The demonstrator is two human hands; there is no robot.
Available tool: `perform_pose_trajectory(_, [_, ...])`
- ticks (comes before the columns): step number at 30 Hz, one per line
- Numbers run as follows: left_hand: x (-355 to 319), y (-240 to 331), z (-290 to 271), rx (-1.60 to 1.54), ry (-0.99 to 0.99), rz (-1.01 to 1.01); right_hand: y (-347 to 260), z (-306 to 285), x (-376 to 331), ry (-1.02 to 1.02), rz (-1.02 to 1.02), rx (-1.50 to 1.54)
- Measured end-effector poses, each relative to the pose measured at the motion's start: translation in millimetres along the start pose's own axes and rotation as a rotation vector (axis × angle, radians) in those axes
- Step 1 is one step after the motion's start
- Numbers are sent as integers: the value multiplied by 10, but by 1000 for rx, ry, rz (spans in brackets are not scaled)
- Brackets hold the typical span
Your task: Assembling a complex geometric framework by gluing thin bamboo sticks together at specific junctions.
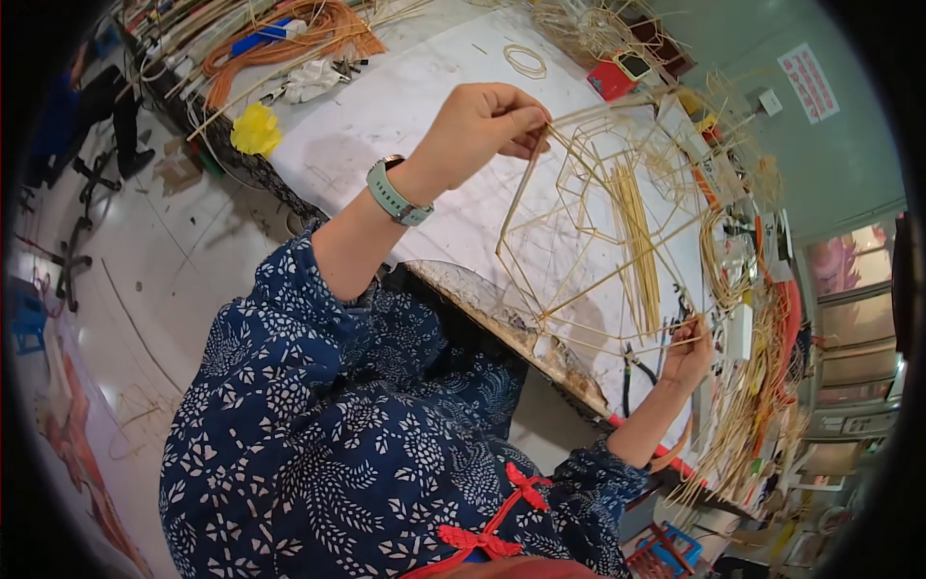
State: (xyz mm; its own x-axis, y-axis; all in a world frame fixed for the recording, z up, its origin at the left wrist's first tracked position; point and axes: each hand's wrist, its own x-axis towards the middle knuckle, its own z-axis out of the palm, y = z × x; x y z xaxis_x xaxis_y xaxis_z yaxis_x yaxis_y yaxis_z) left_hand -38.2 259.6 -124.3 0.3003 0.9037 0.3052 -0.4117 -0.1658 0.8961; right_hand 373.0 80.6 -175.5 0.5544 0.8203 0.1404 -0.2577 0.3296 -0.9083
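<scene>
My left hand (492, 133), with a watch on its wrist, is raised over the table and pinches an upper corner of a frame (579, 307) made of thin, pale bamboo-like strips. My right hand (689, 353) is lower and to the right, its fingers closed on the frame's right end. Between both hands the frame hangs tilted above the white tabletop, an angular, open web of joined strips. Straight loose sticks (632, 241) lie on the table behind it. A tool with dark handles (629, 374) rests close to my right hand.
A white sheet covers the table (386, 125). A coil of thin strip (524, 62), a red box (610, 79) and more strip frames (714, 145) stand farther back. Brown strips (289, 39), a white glove (313, 79) and a yellow object (256, 129) lie left. Bundled strips (748, 425) crowd the right.
</scene>
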Motion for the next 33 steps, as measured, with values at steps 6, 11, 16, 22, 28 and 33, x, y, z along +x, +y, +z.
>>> perform_pose_trajectory(6, [51,150,-60,252,0,36,-72,60,51,-13,-39,32])
perform_pose_trajectory(11, [73,179,-34,218,-26,20,-29,-79,110,-48,-45,31])
perform_pose_trajectory(16, [84,182,-10,197,-23,-17,-8,-85,120,-63,-49,39])
perform_pose_trajectory(22, [92,215,-52,230,-68,-62,-6,-83,123,-48,-45,35])
perform_pose_trajectory(28, [86,185,-85,224,-79,-42,69,-146,143,-82,-60,33])
perform_pose_trajectory(33, [69,53,-169,248,-55,-13,53,34,68,-28,-109,3])
